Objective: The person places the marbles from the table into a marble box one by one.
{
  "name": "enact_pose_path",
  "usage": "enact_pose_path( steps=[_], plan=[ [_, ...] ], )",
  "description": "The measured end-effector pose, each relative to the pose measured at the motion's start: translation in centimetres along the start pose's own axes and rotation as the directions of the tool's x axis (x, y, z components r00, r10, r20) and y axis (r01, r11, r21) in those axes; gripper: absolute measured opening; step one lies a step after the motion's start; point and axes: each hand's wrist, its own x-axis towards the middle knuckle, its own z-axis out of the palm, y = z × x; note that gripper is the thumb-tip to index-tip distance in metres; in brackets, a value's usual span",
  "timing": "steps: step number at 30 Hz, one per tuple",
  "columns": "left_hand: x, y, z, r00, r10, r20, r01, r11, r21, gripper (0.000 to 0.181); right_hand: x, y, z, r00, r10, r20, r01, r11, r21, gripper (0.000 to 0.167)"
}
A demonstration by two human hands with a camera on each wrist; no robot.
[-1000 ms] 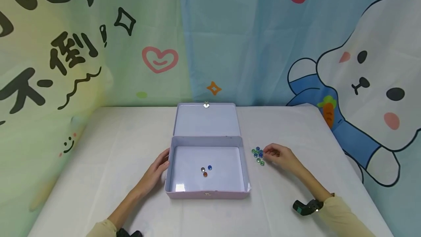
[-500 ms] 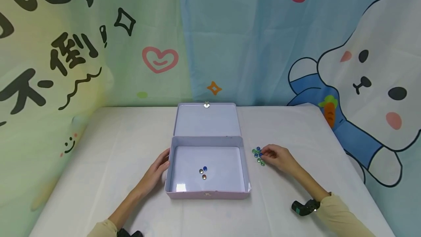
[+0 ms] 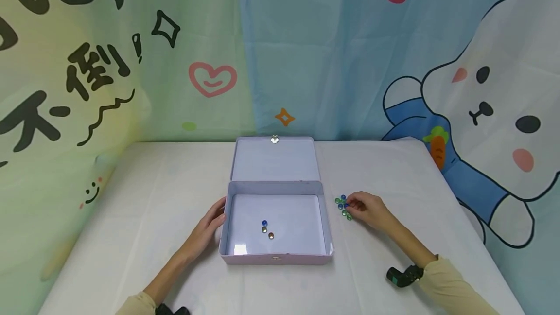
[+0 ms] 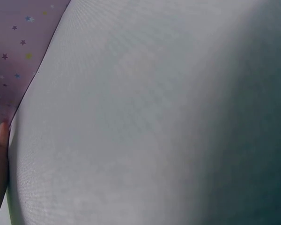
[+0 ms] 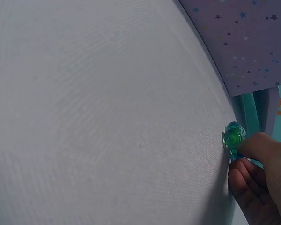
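Mid-frame on the cloth-covered bench (image 3: 376, 164), a smooth, star-printed lilac box (image 3: 245, 260) lies with its long axis left to right, its lid (image 3: 275, 162) tipped back towards the frame's top. Three round, glossy marbles (image 3: 264, 230) sit inside. The left hand (image 3: 205, 230) touches its left wall, grip relaxed. Further right, the right hand's (image 3: 372, 210) bent grip meets glassy green and blue beads (image 3: 344, 213); whether it pinches one, I cannot tell.
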Motion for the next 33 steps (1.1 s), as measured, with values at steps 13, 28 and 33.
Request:
enact_pose_path(
  steps=[13, 28, 33],
  plan=[
    [-0.1, 0.1, 0.0, 1.0, -0.012, 0.003, 0.012, 1.0, -0.005, 0.052, 0.3, -0.4, -0.1, 0.999, -0.025, 0.034, 0.027, 0.998, -0.06, 0.016],
    [0.1, -0.1, 0.0, 1.0, 0.012, 0.011, -0.012, 1.0, -0.003, 0.052, 0.3, -1.0, -0.4, 0.999, -0.02, 0.036, 0.026, 0.986, -0.162, 0.017],
    [0.2, -0.2, 0.1, 1.0, 0.013, 0.008, -0.013, 1.0, -0.01, 0.052, 0.1, -1.5, -1.0, 0.999, 0.016, 0.052, -0.004, 0.975, -0.221, 0.018]
  ],
)
